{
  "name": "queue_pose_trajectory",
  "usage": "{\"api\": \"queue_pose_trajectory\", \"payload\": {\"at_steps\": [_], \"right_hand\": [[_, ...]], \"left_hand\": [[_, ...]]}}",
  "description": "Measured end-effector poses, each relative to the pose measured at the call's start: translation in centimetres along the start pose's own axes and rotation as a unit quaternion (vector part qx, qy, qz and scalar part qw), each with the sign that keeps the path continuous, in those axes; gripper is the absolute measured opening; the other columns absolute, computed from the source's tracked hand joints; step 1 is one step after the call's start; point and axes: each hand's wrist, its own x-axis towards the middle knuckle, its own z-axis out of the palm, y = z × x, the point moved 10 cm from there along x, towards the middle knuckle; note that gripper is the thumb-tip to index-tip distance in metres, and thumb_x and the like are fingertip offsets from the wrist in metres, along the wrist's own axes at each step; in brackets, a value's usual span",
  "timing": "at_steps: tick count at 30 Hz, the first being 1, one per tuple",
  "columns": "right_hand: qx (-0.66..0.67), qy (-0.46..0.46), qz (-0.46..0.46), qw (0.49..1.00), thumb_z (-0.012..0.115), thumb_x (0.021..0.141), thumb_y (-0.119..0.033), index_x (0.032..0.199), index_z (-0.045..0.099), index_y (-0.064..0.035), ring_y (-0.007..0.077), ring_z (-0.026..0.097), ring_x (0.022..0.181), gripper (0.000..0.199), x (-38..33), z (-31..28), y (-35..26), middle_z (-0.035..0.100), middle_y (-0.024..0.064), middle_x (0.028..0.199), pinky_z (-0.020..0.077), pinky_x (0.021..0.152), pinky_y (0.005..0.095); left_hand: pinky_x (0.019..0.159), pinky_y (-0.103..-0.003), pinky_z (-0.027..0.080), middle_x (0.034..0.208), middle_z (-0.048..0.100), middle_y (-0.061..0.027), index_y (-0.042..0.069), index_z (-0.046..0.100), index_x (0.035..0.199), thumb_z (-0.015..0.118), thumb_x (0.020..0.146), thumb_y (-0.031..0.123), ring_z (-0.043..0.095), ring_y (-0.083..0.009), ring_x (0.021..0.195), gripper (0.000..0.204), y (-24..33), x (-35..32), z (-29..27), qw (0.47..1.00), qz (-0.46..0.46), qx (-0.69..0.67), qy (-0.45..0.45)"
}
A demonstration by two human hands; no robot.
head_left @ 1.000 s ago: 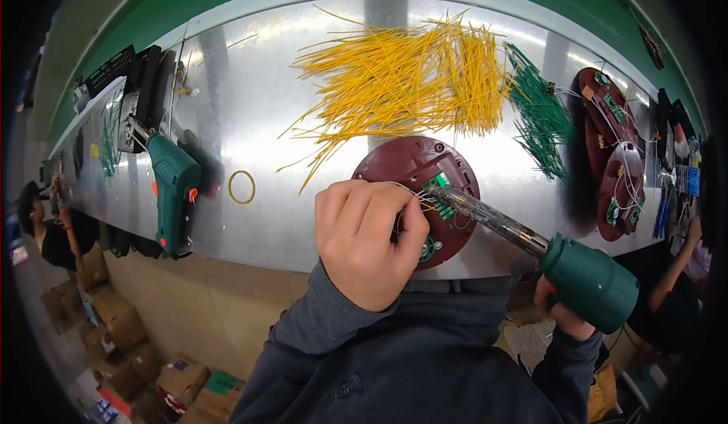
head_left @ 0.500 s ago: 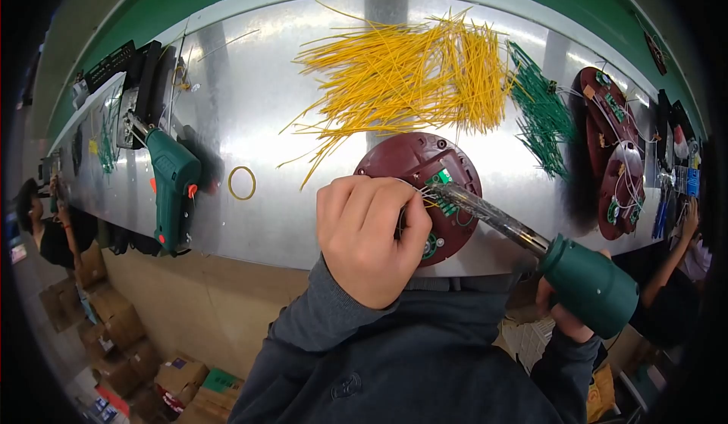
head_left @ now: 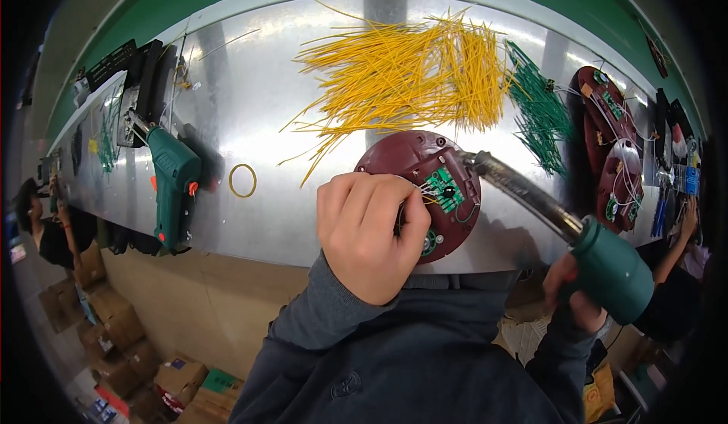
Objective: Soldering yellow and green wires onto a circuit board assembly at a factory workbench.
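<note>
A round maroon plastic housing [head_left: 383, 151] lies near the front edge of the metal table. On it is a small green circuit board [head_left: 446, 189] with thin wires [head_left: 431, 191] running to it. My left hand [head_left: 371, 238] rests over the housing's left part, its fingers pinched on these wires. My right hand [head_left: 576, 291], partly hidden, is closed around the grip of a green soldering gun [head_left: 614, 269]. The gun's long metal barrel points up and left. Its tip [head_left: 476, 160] is over the housing's upper right rim, apart from the wires.
Behind the housing lies a heap of yellow wires [head_left: 409, 71], with green wires [head_left: 542, 109] beside it. More maroon housings [head_left: 607, 109] are at the right. Another green soldering gun [head_left: 174, 174] and a yellow ring [head_left: 243, 181] lie left. People work at both sides.
The soldering gun's tip has lifted off the circuit board toward the upper right, and my right hand moved right with it. The board now shows more fully. My left hand is nearly still.
</note>
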Motion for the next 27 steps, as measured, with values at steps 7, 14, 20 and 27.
{"api": "queue_pose_trajectory", "payload": {"at_steps": [7, 14, 20, 27], "right_hand": [[0.285, 0.066, 0.035, 0.955, 0.069, 0.078, -0.037, 0.102, 0.045, 0.0035, 0.0203, 0.050, 0.045, 0.053, 1.7, 0.8, 1.4, 0.051, 0.0137, 0.067, 0.0412, 0.043, 0.0307], [0.399, 0.052, 0.012, 0.916, 0.063, 0.078, -0.032, 0.099, 0.043, 0.0052, 0.0221, 0.049, 0.040, 0.047, 2.4, 1.7, 1.8, 0.051, 0.0152, 0.065, 0.0419, 0.038, 0.0316], [0.470, 0.045, -0.010, 0.881, 0.061, 0.079, -0.031, 0.094, 0.041, 0.0035, 0.0232, 0.048, 0.038, 0.043, 2.8, 1.9, 1.9, 0.050, 0.0160, 0.063, 0.0427, 0.036, 0.0327], [0.475, 0.111, -0.007, 0.873, 0.059, 0.080, -0.030, 0.098, 0.043, 0.0047, 0.0234, 0.050, 0.041, 0.042, 3.0, 1.2, 2.4, 0.051, 0.0174, 0.063, 0.0434, 0.037, 0.0330]], "left_hand": [[0.068, -0.036, 0.047, 0.078, 0.063, -0.0082, 0.003, 0.062, 0.080, 0.066, 0.072, -0.002, 0.057, -0.0282, 0.075, 0.011, 0.1, 0.1, 0.1, 1.000, -0.002, 0.009, -0.004], [0.069, -0.036, 0.048, 0.081, 0.064, -0.0097, 0.002, 0.062, 0.083, 0.065, 0.074, -0.003, 0.059, -0.0284, 0.077, 0.010, 0.4, -0.1, 0.3, 1.000, 0.002, 0.015, -0.016], [0.075, -0.037, 0.045, 0.083, 0.064, -0.0054, 0.004, 0.062, 0.084, 0.067, 0.072, -0.004, 0.058, -0.0269, 0.078, 0.015, 0.0, -0.4, 0.4, 1.000, -0.028, 0.009, -0.009], [0.075, -0.038, 0.046, 0.086, 0.065, -0.0094, 0.003, 0.062, 0.086, 0.068, 0.072, -0.002, 0.059, -0.0296, 0.078, 0.016, -0.2, -0.7, 0.5, 0.999, -0.046, 0.016, -0.022]]}}
